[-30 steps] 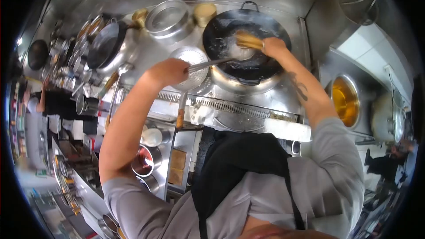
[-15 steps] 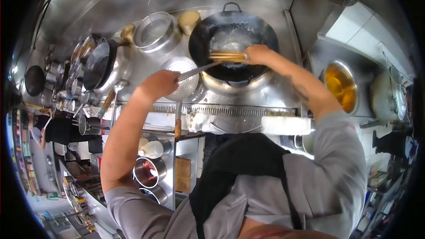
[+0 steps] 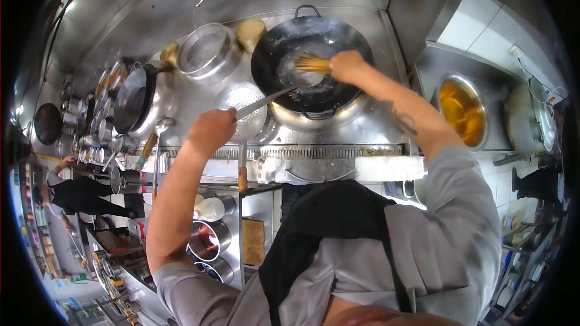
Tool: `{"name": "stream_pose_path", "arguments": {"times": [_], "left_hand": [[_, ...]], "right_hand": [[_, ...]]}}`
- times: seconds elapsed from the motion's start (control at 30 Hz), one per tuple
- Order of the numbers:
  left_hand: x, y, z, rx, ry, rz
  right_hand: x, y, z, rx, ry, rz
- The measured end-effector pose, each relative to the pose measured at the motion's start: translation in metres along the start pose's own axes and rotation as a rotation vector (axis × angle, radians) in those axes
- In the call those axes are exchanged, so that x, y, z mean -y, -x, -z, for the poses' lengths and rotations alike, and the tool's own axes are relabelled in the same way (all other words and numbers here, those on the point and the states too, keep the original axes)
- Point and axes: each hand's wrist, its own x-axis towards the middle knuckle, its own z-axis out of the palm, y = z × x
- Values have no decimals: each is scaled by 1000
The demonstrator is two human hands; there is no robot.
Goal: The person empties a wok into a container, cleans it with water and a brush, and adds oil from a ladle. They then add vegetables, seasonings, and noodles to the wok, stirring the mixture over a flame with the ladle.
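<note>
Steel tabletop (image 3: 386, 127) first, with the big black wok (image 3: 344, 33) sitting on its burner ring right in front of me. A perforated strainer (image 3: 244, 99) lies just left of it. My left hand (image 3: 211, 131) is wrapped tight round the long ladle (image 3: 263, 101), bowl down in the wok. My right hand (image 3: 347, 66) is clamped on the bamboo brush (image 3: 311, 63), bristles on the wok's wet bottom.

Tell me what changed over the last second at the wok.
The right hand swept the bamboo brush across the wok, first toward the person, then back to the middle. Nothing was grasped or released. The left hand kept its grip on the ladle, bowl in the wok.
</note>
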Motion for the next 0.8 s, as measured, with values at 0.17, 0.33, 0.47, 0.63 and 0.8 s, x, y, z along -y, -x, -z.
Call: {"name": "stream_pose_path", "arguments": {"times": [0.17, 0.33, 0.47, 0.63, 0.8], "left_hand": [[-3, -2, 18, 5, -98, -30], [1, -11, 16, -142, -339, -53], [-10, -11, 17, -139, -515, -30], [-13, -23, 23, -284, -668, -17], [26, 3, -6, -145, -157, 66]], "right_hand": [[-17, -4, 1, 62, -200, -17], [3, -8, -27, 201, -377, 49], [-6, 1, 8, 154, -242, -29], [-7, 1, -10, 140, -249, -11], [-48, -7, 25, -74, -265, -183]]}}
